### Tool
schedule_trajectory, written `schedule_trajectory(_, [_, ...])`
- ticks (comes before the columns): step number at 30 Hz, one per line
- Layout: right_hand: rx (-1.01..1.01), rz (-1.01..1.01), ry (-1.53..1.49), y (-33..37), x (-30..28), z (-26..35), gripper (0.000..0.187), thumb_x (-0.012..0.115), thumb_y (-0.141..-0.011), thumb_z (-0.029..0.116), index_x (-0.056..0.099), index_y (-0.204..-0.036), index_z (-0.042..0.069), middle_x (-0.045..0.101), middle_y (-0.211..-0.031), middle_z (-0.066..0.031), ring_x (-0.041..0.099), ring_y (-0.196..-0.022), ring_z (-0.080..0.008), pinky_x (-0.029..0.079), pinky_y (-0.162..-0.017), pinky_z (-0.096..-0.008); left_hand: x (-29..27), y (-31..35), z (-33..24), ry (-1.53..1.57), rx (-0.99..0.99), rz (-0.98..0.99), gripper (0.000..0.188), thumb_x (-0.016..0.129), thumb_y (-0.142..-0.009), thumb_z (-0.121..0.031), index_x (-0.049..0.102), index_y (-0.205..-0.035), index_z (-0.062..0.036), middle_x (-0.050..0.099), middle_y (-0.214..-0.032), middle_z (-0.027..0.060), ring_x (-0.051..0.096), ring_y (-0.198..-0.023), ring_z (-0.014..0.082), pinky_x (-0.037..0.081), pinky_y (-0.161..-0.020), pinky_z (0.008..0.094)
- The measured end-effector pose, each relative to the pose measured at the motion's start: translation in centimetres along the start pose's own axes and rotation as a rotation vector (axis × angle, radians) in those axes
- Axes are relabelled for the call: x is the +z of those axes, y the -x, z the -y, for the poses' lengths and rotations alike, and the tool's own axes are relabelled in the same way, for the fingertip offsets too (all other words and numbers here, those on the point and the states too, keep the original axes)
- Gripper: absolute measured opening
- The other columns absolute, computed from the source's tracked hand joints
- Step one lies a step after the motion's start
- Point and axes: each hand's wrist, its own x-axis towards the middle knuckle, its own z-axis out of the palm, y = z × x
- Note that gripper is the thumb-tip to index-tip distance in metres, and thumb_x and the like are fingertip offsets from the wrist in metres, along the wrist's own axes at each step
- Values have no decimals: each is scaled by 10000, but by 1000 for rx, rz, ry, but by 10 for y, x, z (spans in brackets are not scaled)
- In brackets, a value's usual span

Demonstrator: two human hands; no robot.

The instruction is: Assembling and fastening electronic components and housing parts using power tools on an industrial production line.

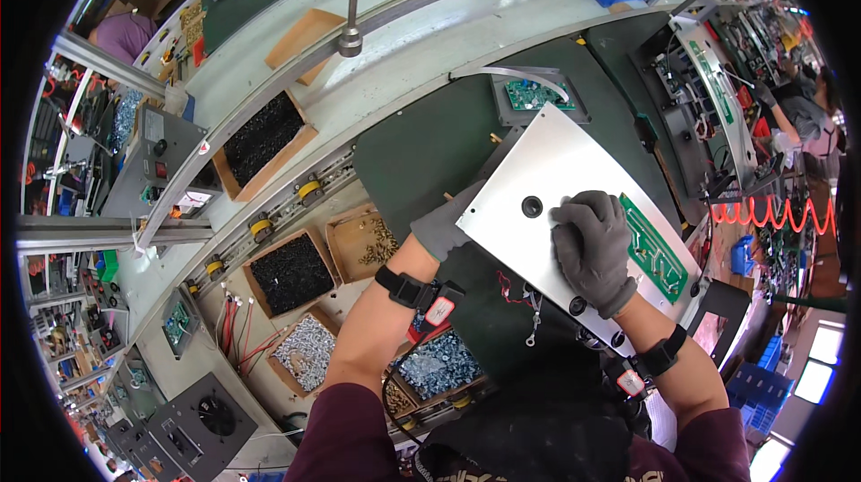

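A silver metal panel (547, 168) lies slanted in front of me, with a black ring-edged hole and a green circuit board (653, 249) on its right part. My right hand (592, 253), in a grey glove, rests on the panel between the hole and the board. Its fingers are curled together, and whatever they may hold is hidden. My left hand (448, 220), also gloved, reaches under the panel's left corner; the panel covers its fingers. Below the panel's near edge, a red wire and a cable with a ring terminal (533, 321) hang down.
Left of the green mat (404, 150) stand boxes of black screws (289, 274), brass parts (378, 244), silver screws (307, 352) and bluish fasteners (438, 365). Another circuit board (536, 95) lies beyond the panel. A metal rod (352, 34) hangs overhead. A co-worker (807, 119) stands at right.
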Motion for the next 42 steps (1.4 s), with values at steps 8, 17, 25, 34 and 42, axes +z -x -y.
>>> schedule_trajectory(8, [20,31,-6,-1,0,0,207,621,-736,67,617,-934,123,569,-937,-83,552,-844,-286,434,-747,-395,7,8,-1,-228,-6,-129,397,572,-907,-121,505,-1282,-12,594,-1213,119,593,-1072,199,499,-895,313])
schedule_trajectory(17, [8,46,35,-1,0,2,223,624,-735,71,606,-952,118,567,-948,-85,552,-850,-283,434,-757,-395,21,1,35,362,159,-136,372,550,-925,-138,502,-1270,-5,586,-1200,99,577,-1057,152,493,-883,286])
schedule_trajectory(25, [43,43,16,-5,3,0,214,617,-728,65,613,-937,112,564,-912,-86,551,-822,-278,437,-739,-392,-7,0,24,495,-57,117,519,621,-871,-159,440,-1323,22,554,-1268,90,566,-1084,155,473,-914,297])
schedule_trajectory(34, [10,35,-19,-15,-3,7,391,660,-769,229,569,-1133,119,558,-931,-102,560,-830,-294,450,-737,-402,19,0,31,29,120,-97,558,653,-844,-154,430,-1336,-16,506,-1314,131,496,-1181,196,418,-1000,324])
schedule_trajectory(42, [127,369,-108,-37,6,17,236,660,-775,185,582,-973,82,556,-956,-135,588,-843,-339,490,-717,-448,18,-6,52,657,-6,-205,349,512,-913,-81,516,-1255,-14,580,-1203,101,574,-1056,180,482,-917,319])
